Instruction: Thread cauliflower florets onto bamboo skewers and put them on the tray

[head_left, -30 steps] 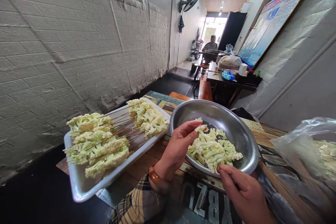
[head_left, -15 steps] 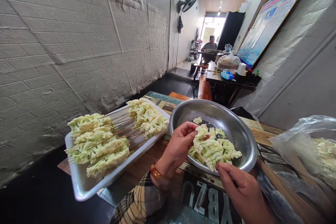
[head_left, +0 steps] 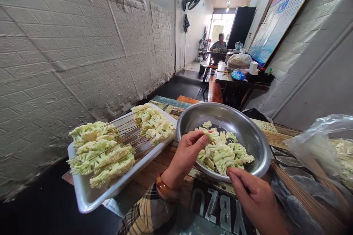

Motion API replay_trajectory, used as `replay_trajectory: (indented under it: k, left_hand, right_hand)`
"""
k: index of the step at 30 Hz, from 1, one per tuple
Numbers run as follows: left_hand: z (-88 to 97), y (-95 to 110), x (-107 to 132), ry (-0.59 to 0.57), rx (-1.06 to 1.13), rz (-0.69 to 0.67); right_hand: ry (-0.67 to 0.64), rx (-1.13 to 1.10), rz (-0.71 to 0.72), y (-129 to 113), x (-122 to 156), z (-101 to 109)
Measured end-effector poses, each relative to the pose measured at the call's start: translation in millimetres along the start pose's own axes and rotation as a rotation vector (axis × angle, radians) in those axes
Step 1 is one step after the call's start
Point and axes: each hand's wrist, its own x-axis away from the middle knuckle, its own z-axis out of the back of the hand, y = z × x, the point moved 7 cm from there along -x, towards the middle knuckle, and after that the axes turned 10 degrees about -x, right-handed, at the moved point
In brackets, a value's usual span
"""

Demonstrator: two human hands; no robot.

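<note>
Above a steel bowl, my left hand is closed with thumb and fingertips on a cauliflower floret. My right hand pinches the near end of a cauliflower skewer; its florets overlap the bowl's near rim, while the stick is hidden by florets and fingers. More loose florets lie in the bowl beneath. Left of it, a white tray holds several finished cauliflower skewers, florets at both ends and thin sticks crossing the middle.
A clear plastic bag with cauliflower stands at the right, beside a bundle of bare sticks. The wooden table carries a plate with raised letters. Farther back are another table, a bench and a seated person.
My left hand has lowered slightly with the floret, its fingers now closer together. The right hand keeps its pinch, almost unmoved. The whole view has shifted a little.
</note>
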Motion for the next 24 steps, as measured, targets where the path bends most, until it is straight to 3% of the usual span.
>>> replay_trajectory:
  k: [9, 14, 19, 24]
  left_hand:
    - [-0.3, 9, 3, 0.032, -0.038, -0.03]
    - [10.6, 21, 1, 0.155, -0.185, -0.163]
    - [12.8, 6, -2, 0.185, -0.072, -0.051]
    - [9.8, 5, 0, 0.198, 0.035, -0.035]
  right_hand:
    - [-0.011, 0.011, -0.03, 3, 1, 1]
    - [-0.013, 0.008, -0.002, 2, 0, 0]
    - [0.008, 0.029, 0.034, 0, 1, 1]
    - [-0.009, 0.039, 0.048, 0, 2, -1]
